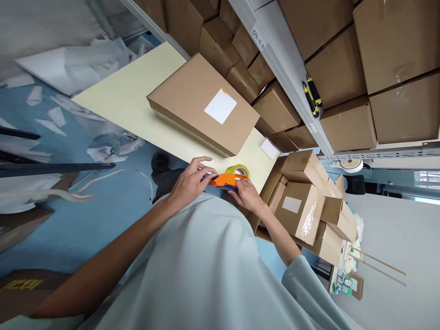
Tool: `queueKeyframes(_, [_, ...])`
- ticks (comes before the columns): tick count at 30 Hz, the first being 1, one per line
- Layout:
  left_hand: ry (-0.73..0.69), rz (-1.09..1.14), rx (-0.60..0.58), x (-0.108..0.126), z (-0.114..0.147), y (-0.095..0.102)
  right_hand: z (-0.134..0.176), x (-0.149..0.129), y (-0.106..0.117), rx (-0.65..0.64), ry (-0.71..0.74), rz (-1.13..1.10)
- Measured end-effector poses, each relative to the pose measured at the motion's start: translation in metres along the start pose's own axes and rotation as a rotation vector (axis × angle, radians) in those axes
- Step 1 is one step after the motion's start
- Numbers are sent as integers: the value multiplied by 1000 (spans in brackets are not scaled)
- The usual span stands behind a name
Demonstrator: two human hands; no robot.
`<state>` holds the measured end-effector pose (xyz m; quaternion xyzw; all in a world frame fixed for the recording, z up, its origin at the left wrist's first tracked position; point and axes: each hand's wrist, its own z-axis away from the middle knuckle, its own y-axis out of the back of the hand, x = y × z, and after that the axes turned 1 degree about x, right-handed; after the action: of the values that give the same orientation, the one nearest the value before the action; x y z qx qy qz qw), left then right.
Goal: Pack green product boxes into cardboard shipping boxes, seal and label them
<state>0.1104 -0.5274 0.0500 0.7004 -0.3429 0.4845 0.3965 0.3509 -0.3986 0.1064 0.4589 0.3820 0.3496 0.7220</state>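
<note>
Our right hand (246,196) has its fingers curled shut around one end of the orange plastic tape dispenser (222,179), held before our body at the pale-yellow table's (134,85) edge. Our left hand's (189,182) half-spread fingers reach its other end, pinching or not we cannot tell. We see a yellow tape roll (238,166) and dark-blue trim on it.

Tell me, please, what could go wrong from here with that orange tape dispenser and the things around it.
The left hand has its fingers at one end of the orange tape dispenser, held in the right hand; any cutting edge there, too small to make out, might nick them. The yellow-and-black cutters at the shelf's edge could fall if bumped. The loose scraps on the floor might cause a slip.
</note>
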Motion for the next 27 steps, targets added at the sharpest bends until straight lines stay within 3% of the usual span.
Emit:
queueKeyframes(6, [70,43,-127,-19,-3,-11,5,6,-6,-20,-38,-1])
queueKeyframes(13, [116,71,-140,-39,-19,-24,14,25,0,-37,-105,41])
queueKeyframes(21, [271,-12,105,-87,-45,-11,42,77,7,-71,-292,125])
queueKeyframes(27, [295,-39,192,-102,-62,-21,11,89,-20,-57,-430,159])
